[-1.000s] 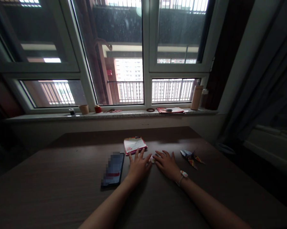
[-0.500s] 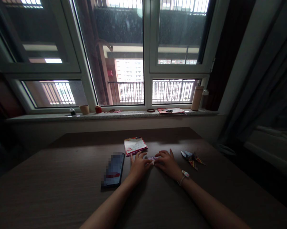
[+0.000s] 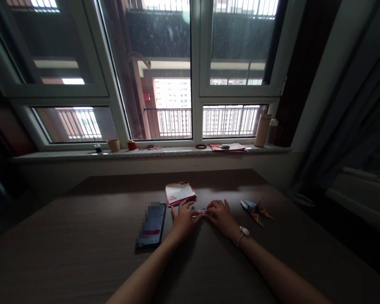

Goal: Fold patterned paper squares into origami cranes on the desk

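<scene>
Between my two hands, low over the dark table, is a small piece of folded paper (image 3: 202, 210), whitish with purple print. My left hand (image 3: 184, 217) pinches its left side with thumb and forefinger, the other fingers spread forward. On its right side my right hand (image 3: 220, 215) holds it the same way, a beaded bracelet (image 3: 244, 231) round the wrist. Fingers cover most of the paper, so its shape is hard to make out. A stack of printed sheets (image 3: 180, 193) lies just beyond my left hand. Right of my right hand rest pointed folded paper pieces (image 3: 256, 211).
A phone (image 3: 152, 226) lies left of my left hand on the table (image 3: 66, 236). Along the windowsill stand a paper cup (image 3: 113, 145), a red spool (image 3: 131, 145), a bracelet ring (image 3: 201, 146), scissors (image 3: 225, 147) on red-edged papers and a tan flask (image 3: 262, 130).
The fingers of both hands have closed in slightly on the folded paper, and less of it shows. The whole view has shifted a little; the other things on the table stay put.
</scene>
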A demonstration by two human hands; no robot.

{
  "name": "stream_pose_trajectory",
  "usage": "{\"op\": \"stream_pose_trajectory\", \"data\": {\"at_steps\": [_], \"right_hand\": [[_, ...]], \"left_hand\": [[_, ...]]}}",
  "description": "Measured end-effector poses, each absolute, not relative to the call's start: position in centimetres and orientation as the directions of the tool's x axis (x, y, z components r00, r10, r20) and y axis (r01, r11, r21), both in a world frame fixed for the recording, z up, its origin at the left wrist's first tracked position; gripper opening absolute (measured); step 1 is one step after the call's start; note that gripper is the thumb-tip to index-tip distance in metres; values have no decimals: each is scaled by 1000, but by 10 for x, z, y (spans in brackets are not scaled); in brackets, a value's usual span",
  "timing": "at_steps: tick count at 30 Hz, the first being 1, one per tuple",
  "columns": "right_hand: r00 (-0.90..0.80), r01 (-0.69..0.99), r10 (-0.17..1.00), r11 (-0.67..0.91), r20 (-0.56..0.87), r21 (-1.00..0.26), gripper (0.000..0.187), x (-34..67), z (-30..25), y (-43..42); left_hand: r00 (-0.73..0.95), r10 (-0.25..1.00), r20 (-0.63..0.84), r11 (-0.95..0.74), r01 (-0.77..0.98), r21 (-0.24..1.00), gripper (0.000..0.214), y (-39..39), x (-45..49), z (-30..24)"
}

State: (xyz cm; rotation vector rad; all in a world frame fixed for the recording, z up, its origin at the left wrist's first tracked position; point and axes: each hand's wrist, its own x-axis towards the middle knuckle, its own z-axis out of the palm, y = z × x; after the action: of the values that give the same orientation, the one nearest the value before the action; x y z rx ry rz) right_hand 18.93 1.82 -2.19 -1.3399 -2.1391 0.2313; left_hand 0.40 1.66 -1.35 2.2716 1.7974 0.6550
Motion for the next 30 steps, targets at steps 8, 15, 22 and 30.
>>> {"op": "stream_pose_trajectory", "data": {"at_steps": [8,15,22,30], "right_hand": [[-269,772,906,406,328,-489,14,188,-21,21],[-251,790,922,371,295,-488,17,186,-25,22],[-144,814,948,277,285,-511,25,188,-30,28],[-101,841,965,212,240,-498,27,184,-22,24]], "left_hand": [[99,981,165,-165,875,455,17,17,5,-12],[75,985,154,-139,873,467,17,16,6,-11],[68,979,193,-153,869,471,15,18,8,-11],[51,981,186,-135,874,467,15,20,9,-11]]}}
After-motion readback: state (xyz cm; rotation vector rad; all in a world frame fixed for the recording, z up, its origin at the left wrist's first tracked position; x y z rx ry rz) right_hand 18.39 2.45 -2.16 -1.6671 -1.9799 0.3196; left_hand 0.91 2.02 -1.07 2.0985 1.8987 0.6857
